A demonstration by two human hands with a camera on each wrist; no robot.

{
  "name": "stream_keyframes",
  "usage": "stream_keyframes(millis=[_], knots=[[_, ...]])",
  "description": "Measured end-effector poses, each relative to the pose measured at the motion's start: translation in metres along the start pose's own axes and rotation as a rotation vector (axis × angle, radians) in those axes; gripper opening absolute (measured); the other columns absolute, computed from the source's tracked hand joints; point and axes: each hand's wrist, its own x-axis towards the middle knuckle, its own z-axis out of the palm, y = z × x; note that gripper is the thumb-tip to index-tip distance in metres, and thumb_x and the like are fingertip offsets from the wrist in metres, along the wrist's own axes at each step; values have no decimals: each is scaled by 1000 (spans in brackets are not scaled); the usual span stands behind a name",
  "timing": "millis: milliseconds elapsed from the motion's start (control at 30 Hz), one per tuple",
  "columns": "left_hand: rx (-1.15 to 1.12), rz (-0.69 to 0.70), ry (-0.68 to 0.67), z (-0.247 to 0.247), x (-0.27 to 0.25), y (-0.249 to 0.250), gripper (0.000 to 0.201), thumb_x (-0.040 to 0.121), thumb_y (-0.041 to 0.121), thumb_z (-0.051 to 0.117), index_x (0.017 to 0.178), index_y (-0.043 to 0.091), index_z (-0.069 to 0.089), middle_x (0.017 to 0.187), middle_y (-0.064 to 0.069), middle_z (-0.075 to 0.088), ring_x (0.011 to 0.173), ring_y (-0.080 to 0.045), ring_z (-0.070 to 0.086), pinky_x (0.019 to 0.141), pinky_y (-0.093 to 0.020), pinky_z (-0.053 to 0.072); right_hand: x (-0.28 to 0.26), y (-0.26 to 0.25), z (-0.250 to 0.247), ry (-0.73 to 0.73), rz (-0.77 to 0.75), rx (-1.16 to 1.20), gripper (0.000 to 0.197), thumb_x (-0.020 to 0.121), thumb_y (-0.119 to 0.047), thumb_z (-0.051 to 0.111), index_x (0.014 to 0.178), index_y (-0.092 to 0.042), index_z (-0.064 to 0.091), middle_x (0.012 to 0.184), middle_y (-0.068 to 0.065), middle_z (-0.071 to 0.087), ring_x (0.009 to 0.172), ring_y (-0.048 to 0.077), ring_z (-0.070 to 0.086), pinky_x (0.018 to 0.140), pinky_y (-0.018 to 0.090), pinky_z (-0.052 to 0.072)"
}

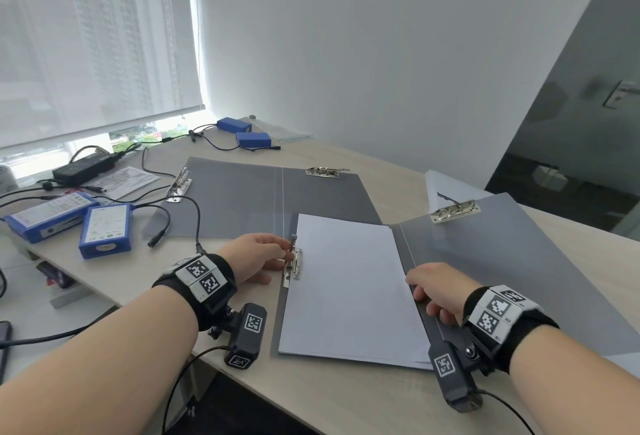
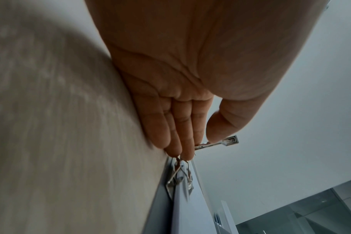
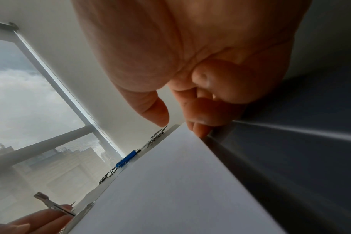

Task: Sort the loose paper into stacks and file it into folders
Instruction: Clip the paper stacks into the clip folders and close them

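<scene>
Filing is part done: left hand pinches the silver metal lever clip over the white paper stack, right hand curled at its 3 o'clock edge, grip unclear.

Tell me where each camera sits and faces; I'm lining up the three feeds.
Head: looks down at the white paper stack in the open grey folder; both forearms show.
Left wrist: along the left hand, which pinches the raised silver clip lever.
Right wrist: along the right hand, fingertips at the stack's edge.
Shared: lever and paper show in all three.
</scene>
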Motion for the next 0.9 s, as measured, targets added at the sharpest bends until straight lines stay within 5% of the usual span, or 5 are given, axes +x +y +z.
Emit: stream_keyframes(millis=[367, 533, 900], knots=[[-3, -3, -7, -1, -1, 1, 20, 98, 9, 56, 112, 17, 68, 110, -2, 77, 101, -19, 68, 57, -24, 54, 5, 8, -3, -1, 48, 165, 29, 92, -28, 59, 111, -6, 63, 87, 6, 59, 46, 18, 51, 44, 17, 32], [-14, -4, -9, -1, -2, 1, 20, 98, 8, 55, 112, 16, 68, 109, -3, 77, 99, -18, 68, 56, -24, 54, 6, 12, -6, -6, 87, 240, 43, 88, -29, 63, 119, 0, 65, 72, 3, 59, 44, 16, 52, 40, 17, 35], [-7, 3, -8, -1, -2, 1, 20, 99, 9, 56, 111, 17, 69, 107, -1, 78, 102, -20, 69, 59, -26, 54, -1, 15, -9, -79, 48, 370, 25, 93, -29, 60, 110, -13, 70, 60, 2, 57, 48, 18, 57, 46, 21, 46]])
